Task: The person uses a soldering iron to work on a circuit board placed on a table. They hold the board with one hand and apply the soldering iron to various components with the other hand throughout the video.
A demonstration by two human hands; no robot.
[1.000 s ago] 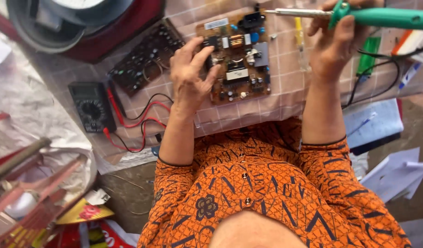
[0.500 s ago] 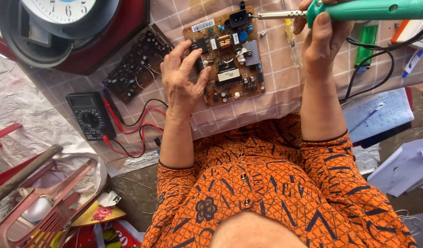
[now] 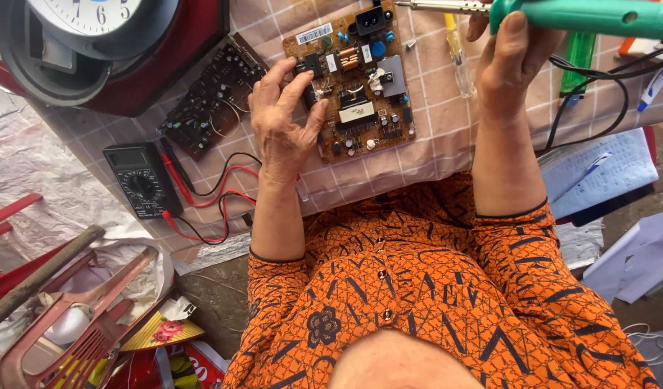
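Note:
A brown circuit board (image 3: 360,79) with several parts lies on the checked tablecloth (image 3: 432,158). My left hand (image 3: 281,122) rests on its left edge, fingertips pinching a small black part there. Raised above the board's right side, my right hand (image 3: 508,61) grips a green-handled soldering iron (image 3: 583,16). Its metal tip points left over the board's top edge. Orange patterned sleeves cover both my arms.
A darker circuit board (image 3: 213,101) lies left of the brown one. A black multimeter (image 3: 141,180) with red and black leads sits at the table's left edge. A wall clock (image 3: 94,21) lies top left. A yellow screwdriver (image 3: 457,54), black cables, papers and red plastic chairs surround.
The view has moved nearer to the table. My left hand's fingers have closed on the part at the board's left edge. The soldering iron stays raised over the board's top.

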